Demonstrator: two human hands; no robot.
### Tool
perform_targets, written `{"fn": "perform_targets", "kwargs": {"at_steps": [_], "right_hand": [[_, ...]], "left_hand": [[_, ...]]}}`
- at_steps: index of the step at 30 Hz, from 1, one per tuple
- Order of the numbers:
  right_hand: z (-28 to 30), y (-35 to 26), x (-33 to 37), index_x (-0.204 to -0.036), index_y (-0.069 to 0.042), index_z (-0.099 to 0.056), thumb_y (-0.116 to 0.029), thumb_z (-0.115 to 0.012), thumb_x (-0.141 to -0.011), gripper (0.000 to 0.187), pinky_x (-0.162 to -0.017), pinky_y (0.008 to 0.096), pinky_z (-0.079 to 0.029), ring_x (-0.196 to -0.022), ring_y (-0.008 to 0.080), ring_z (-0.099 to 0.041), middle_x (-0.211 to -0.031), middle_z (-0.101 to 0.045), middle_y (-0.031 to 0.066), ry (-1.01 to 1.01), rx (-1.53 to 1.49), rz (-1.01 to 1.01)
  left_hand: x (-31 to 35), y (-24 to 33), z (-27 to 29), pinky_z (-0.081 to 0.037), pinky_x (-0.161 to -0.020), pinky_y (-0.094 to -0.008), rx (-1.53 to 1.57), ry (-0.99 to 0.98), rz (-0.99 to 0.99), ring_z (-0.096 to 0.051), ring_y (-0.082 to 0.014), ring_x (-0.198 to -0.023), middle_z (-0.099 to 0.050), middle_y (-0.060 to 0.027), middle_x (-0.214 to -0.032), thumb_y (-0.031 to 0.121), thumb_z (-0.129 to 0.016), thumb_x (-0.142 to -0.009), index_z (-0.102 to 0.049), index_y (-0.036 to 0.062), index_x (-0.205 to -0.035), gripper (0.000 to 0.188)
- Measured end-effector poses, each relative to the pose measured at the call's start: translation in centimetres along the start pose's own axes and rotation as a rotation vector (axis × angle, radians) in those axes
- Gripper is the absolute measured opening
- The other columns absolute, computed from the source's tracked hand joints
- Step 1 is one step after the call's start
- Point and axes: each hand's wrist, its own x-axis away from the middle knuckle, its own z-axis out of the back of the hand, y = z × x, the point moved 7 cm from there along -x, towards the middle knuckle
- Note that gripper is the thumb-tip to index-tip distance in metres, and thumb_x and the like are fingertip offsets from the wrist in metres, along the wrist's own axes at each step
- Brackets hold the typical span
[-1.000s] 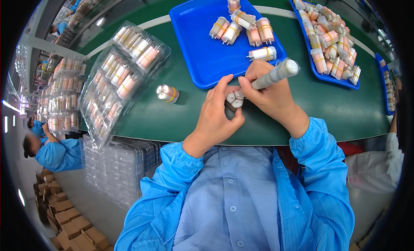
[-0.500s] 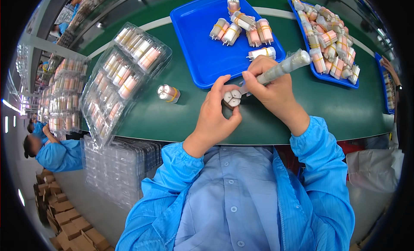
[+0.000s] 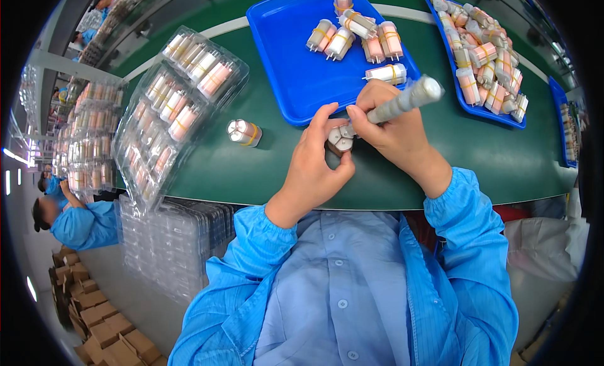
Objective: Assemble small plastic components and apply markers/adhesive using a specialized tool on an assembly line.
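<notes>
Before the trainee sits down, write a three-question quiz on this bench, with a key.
1. Which hand holds the pen-like tool?
2. True or false: a lone banded bundle rests directly on the green table.
3. The left hand holds: A) a cardboard box, B) a white-ended bundle, C) a clear tray.

Key: 1. the right hand; 2. true; 3. B.

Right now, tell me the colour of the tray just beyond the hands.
The tray is plain blue, best seen in the head view.
</notes>
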Motion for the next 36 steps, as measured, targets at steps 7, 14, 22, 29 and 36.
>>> {"fn": "perform_targets", "kwargs": {"at_steps": [7,14,22,29,36], "right_hand": [[0.1,0.4,0.1,-0.081,-0.003,-0.063,-0.009,-0.073,-0.089,0.015,-0.059,0.0308,-0.047,-0.065,0.0161,-0.060,-0.075,-0.063,0.0061,0.028,-0.020,-0.032],[2.7,1.2,0.0,-0.079,-0.002,-0.066,-0.011,-0.073,-0.090,0.016,-0.061,0.0278,-0.046,-0.068,0.0097,-0.058,-0.077,-0.065,0.0029,0.207,-0.111,-0.196],[2.6,1.3,0.0,-0.078,-0.002,-0.066,-0.011,-0.074,-0.090,0.017,-0.061,0.0276,-0.045,-0.067,0.0104,-0.057,-0.075,-0.064,0.0028,0.222,-0.106,-0.215],[2.5,1.4,0.4,-0.076,-0.003,-0.061,-0.009,-0.074,-0.089,0.019,-0.060,0.0276,-0.041,-0.066,0.0105,-0.054,-0.073,-0.060,0.0020,0.194,-0.061,-0.231],[1.5,0.3,0.0,-0.077,-0.002,-0.060,-0.006,-0.073,-0.090,0.019,-0.060,0.0275,-0.039,-0.066,0.0099,-0.051,-0.072,-0.056,0.0018,0.147,-0.009,-0.084]], "left_hand": [[0.1,0.8,1.3,-0.052,-0.091,-0.0338,-0.190,0.016,0.041,-0.065,-0.0220,-0.104,-0.063,-0.0127,-0.117,0.004,-0.080,-0.081,-0.053,0.0000,-0.134,0.059],[0.7,-3.5,1.4,-0.052,-0.101,-0.0384,0.775,0.025,0.386,-0.062,-0.0248,-0.120,-0.061,-0.0176,-0.132,0.010,-0.068,-0.097,-0.045,-0.0066,-0.144,0.055],[1.2,-2.7,1.8,-0.052,-0.102,-0.0436,0.961,-0.037,0.377,-0.059,-0.0313,-0.127,-0.059,-0.0207,-0.135,0.015,-0.068,-0.097,-0.043,-0.0065,-0.145,0.058],[5.4,1.2,7.0,-0.049,-0.098,-0.0349,-0.034,0.084,0.082,-0.060,-0.0220,-0.114,-0.059,-0.0135,-0.125,-0.004,-0.062,-0.087,-0.050,-0.0028,-0.136,0.051],[7.0,-3.1,12.8,-0.053,-0.086,-0.0298,0.125,0.501,0.372,-0.065,-0.0164,-0.096,-0.063,-0.0101,-0.109,0.004,-0.072,-0.088,-0.056,-0.0021,-0.124,0.039]]}}
